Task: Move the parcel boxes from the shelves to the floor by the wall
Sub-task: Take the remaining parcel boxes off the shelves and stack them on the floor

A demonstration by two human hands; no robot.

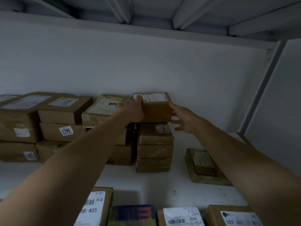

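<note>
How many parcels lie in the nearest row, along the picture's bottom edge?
4, left to right: A05 box, colourful parcel, P802 box, 502 box. The arms may hide others.

Dim, bluish light, soft blur, wide-angle bending at edges

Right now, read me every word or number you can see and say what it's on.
"7105": sticker on a left-stack box.
"B-A05", start hidden: label of front-left box.
"P802", upside down: label of front-middle box.
"502 602 17": label of front-right box.
Other labels, including the gripped top box: too blurred.
</note>
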